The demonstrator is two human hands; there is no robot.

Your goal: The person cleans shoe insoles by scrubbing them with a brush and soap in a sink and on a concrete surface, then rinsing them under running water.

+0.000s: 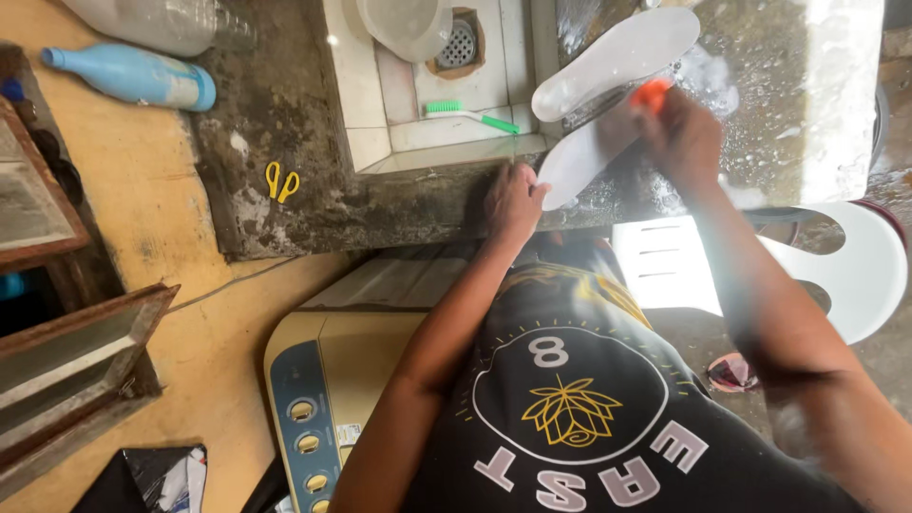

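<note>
Two bare hands work at a wet concrete counter (285,204) beside a tiled sink (366,114). Left hand (513,201) reaches forward with the arm nearly straight, knuckles up, fingers curled down over the near end of a white shoe insole (581,157), pinning it flat against the counter edge. Right hand (682,138) comes in from the right, forearm angled up across the view, wrist bent, fingers closed round an orange-handled brush (652,93); its bristles are hidden, blurred by motion, and it sits at the far part of that same insole. Second white insole (617,59) lies just beyond, tilted, overlapping the first near the brush. Counter surface around them is wet and soapy. Inside the sink: a green toothbrush (472,114) lying flat, a round drain (460,43), a pale plastic basin (408,24) at the far side. Yellow scissors (281,180) lie on the counter left of the sink, well apart from the hands. Blue bottle (133,74) and a clear plastic bottle (161,21) lie on their sides at the upper left. Below the counter, a washing machine (323,380) with round knobs; a white plastic chair (836,271) stands at the right.
</note>
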